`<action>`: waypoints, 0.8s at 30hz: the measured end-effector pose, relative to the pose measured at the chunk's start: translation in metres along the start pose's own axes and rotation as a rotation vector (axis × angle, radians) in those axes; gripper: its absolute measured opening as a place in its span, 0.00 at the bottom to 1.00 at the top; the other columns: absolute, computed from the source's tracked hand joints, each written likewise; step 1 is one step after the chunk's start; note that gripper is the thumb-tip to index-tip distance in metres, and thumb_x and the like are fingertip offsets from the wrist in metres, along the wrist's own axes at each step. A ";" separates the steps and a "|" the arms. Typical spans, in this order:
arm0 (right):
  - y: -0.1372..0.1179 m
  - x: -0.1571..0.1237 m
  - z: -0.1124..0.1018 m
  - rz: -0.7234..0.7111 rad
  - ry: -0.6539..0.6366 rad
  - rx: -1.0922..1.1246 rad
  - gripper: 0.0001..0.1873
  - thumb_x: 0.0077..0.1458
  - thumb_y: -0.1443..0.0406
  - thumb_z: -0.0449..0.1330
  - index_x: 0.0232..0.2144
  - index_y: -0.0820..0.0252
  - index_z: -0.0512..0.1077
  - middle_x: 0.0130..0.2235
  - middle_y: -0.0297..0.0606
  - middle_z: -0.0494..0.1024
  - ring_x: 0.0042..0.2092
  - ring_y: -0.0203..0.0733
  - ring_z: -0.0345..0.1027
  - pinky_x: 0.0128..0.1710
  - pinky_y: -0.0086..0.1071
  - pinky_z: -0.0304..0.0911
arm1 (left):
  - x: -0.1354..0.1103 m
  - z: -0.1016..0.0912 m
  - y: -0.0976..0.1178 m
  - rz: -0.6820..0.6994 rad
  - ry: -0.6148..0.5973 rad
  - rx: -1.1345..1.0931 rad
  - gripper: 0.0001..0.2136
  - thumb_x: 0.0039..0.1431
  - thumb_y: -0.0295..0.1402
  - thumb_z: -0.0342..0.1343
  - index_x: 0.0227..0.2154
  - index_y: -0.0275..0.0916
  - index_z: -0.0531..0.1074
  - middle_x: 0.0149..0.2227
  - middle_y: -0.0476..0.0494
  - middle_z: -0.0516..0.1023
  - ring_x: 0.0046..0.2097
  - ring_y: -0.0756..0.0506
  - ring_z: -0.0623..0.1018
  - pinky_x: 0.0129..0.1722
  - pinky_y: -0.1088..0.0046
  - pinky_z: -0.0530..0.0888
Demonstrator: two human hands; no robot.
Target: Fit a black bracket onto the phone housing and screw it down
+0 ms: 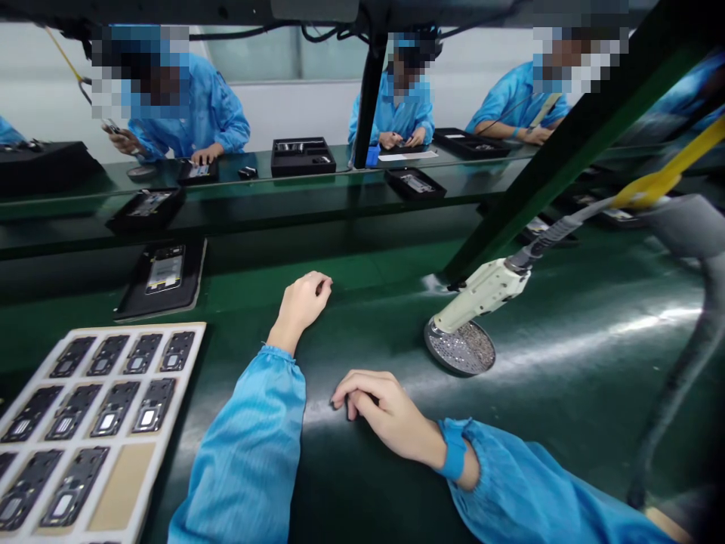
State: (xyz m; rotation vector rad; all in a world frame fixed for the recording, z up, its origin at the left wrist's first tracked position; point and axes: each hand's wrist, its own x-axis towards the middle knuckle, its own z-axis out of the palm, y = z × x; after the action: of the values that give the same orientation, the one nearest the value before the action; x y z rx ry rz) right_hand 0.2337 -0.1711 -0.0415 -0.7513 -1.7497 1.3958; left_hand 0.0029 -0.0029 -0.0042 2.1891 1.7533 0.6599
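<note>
My left hand (303,302) rests on the green table mat (566,393) with its fingers curled into a loose fist, and I see nothing in it. My right hand (379,412) lies nearer to me, knuckles up, fingers bent under with the tips on the mat, holding nothing I can see. Both arms wear blue sleeves. A cream electric screwdriver (481,295) lies to the right of my hands, its tip resting on a round dish of small screws (460,346). A pale tray (102,423) holding several dark phone parts sits at the left.
A black tray with an open phone (164,276) lies on the belt beyond my left hand. A dark green post (544,181) slants up at the right, and a grey hose (696,317) curves down there. Three people in blue coats work at the far bench among black trays (303,156).
</note>
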 end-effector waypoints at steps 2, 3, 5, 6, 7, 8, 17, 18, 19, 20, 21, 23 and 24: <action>0.000 0.000 0.000 -0.001 0.001 -0.005 0.24 0.92 0.48 0.65 0.47 0.58 0.87 0.42 0.36 0.88 0.37 0.38 0.80 0.45 0.36 0.83 | 0.000 0.000 0.000 0.001 0.000 -0.001 0.13 0.86 0.45 0.72 0.59 0.42 0.87 0.62 0.38 0.92 0.61 0.37 0.91 0.66 0.48 0.92; 0.000 0.000 0.000 -0.001 0.001 -0.006 0.24 0.92 0.48 0.65 0.47 0.58 0.87 0.43 0.36 0.88 0.37 0.37 0.80 0.44 0.36 0.83 | 0.000 0.000 0.000 0.002 0.000 -0.003 0.13 0.86 0.45 0.72 0.59 0.42 0.87 0.62 0.38 0.92 0.61 0.37 0.91 0.66 0.48 0.92; 0.000 0.000 0.000 -0.001 -0.001 -0.008 0.24 0.92 0.48 0.65 0.47 0.59 0.87 0.43 0.36 0.88 0.37 0.38 0.80 0.44 0.36 0.83 | 0.000 0.000 0.000 0.003 0.000 -0.006 0.13 0.86 0.45 0.72 0.59 0.42 0.87 0.62 0.38 0.92 0.61 0.37 0.91 0.66 0.48 0.92; 0.000 0.000 0.000 -0.001 -0.002 -0.010 0.25 0.92 0.48 0.65 0.47 0.58 0.87 0.42 0.36 0.88 0.37 0.38 0.80 0.44 0.36 0.83 | 0.000 0.000 0.000 0.003 0.001 -0.008 0.13 0.86 0.45 0.72 0.59 0.42 0.87 0.62 0.38 0.92 0.61 0.37 0.91 0.66 0.48 0.92; 0.000 0.000 0.000 -0.001 -0.003 -0.012 0.24 0.92 0.48 0.65 0.47 0.58 0.87 0.42 0.36 0.88 0.37 0.38 0.80 0.44 0.36 0.83 | -0.001 0.000 0.001 0.003 0.001 -0.009 0.13 0.86 0.46 0.72 0.59 0.42 0.87 0.62 0.38 0.92 0.61 0.37 0.91 0.66 0.48 0.92; 0.000 0.000 0.000 -0.001 -0.005 -0.014 0.24 0.92 0.48 0.65 0.47 0.58 0.87 0.42 0.36 0.88 0.37 0.38 0.81 0.45 0.36 0.83 | -0.001 -0.001 0.001 0.002 0.001 -0.010 0.13 0.86 0.46 0.72 0.58 0.42 0.87 0.62 0.38 0.92 0.61 0.37 0.91 0.66 0.48 0.92; -0.001 0.000 0.000 0.015 -0.013 -0.018 0.18 0.90 0.55 0.67 0.47 0.58 0.88 0.42 0.36 0.88 0.37 0.38 0.80 0.45 0.38 0.84 | -0.001 -0.001 0.002 -0.004 -0.002 -0.016 0.14 0.86 0.48 0.72 0.58 0.42 0.87 0.62 0.38 0.91 0.61 0.37 0.91 0.66 0.48 0.91; -0.001 0.000 0.000 0.014 -0.013 -0.015 0.18 0.90 0.55 0.67 0.47 0.58 0.88 0.42 0.36 0.88 0.37 0.38 0.80 0.44 0.37 0.83 | -0.001 -0.001 0.002 -0.006 -0.002 -0.016 0.14 0.86 0.48 0.72 0.58 0.42 0.87 0.62 0.38 0.91 0.61 0.37 0.91 0.66 0.48 0.91; -0.002 0.000 0.000 0.012 -0.012 -0.013 0.18 0.91 0.55 0.67 0.47 0.58 0.88 0.42 0.36 0.88 0.37 0.38 0.80 0.43 0.36 0.83 | -0.001 -0.001 0.002 -0.007 -0.003 -0.015 0.14 0.86 0.48 0.72 0.58 0.42 0.87 0.62 0.38 0.91 0.61 0.37 0.91 0.66 0.48 0.91; -0.002 0.000 0.000 0.009 -0.011 -0.011 0.19 0.91 0.55 0.66 0.47 0.58 0.88 0.42 0.36 0.88 0.37 0.38 0.80 0.43 0.35 0.82 | -0.001 -0.001 0.002 -0.008 -0.004 -0.015 0.14 0.86 0.48 0.72 0.58 0.42 0.87 0.62 0.38 0.91 0.61 0.37 0.91 0.66 0.48 0.91; -0.002 0.001 0.000 0.006 -0.008 -0.010 0.19 0.91 0.54 0.66 0.47 0.58 0.88 0.42 0.36 0.88 0.37 0.37 0.80 0.43 0.35 0.82 | -0.001 -0.001 0.002 -0.008 -0.005 -0.014 0.14 0.86 0.48 0.72 0.57 0.42 0.87 0.62 0.38 0.91 0.61 0.37 0.91 0.66 0.48 0.91; -0.003 0.001 0.000 0.000 -0.005 -0.007 0.19 0.91 0.54 0.66 0.47 0.58 0.88 0.42 0.36 0.88 0.37 0.37 0.79 0.43 0.35 0.82 | 0.000 -0.001 0.002 -0.007 -0.005 -0.013 0.14 0.86 0.48 0.72 0.57 0.42 0.87 0.62 0.38 0.92 0.61 0.37 0.91 0.66 0.48 0.91; -0.003 0.001 -0.001 -0.001 -0.003 -0.007 0.19 0.91 0.54 0.67 0.47 0.58 0.88 0.42 0.36 0.88 0.37 0.37 0.79 0.43 0.35 0.82 | 0.000 -0.001 0.002 -0.006 -0.005 -0.013 0.14 0.86 0.48 0.72 0.58 0.42 0.87 0.62 0.38 0.92 0.61 0.37 0.91 0.66 0.48 0.91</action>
State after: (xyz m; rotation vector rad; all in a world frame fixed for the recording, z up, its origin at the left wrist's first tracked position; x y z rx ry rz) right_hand 0.2337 -0.1708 -0.0384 -0.7520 -1.7578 1.3920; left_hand 0.0043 -0.0038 -0.0022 2.1742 1.7478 0.6619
